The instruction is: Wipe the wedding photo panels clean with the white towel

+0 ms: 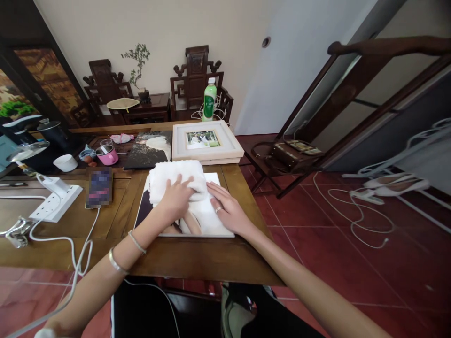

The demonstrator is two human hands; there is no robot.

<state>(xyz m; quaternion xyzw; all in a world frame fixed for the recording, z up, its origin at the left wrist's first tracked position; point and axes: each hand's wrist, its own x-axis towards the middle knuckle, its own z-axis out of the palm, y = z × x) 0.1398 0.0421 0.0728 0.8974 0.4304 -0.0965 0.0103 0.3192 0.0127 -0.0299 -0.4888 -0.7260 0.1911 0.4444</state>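
A folded white towel (160, 176) lies over the upper part of a photo panel (214, 224) at the table's front edge. My left hand (176, 199) rests on the towel from above, fingers spread and pressing into its folds. Flat along the panel's right side lies my right hand (229, 211), fingers stretched out, a ring on one finger. Below the towel part of the panel's picture shows; the rest of it is hidden under towel and hands.
Behind the towel are a white picture frame (179, 141) and a dark photo panel (143, 152). A green bottle (209, 101) stands at the back. To the left are a phone (98, 188), a power strip (58, 206), cables and a pink cup (107, 156).
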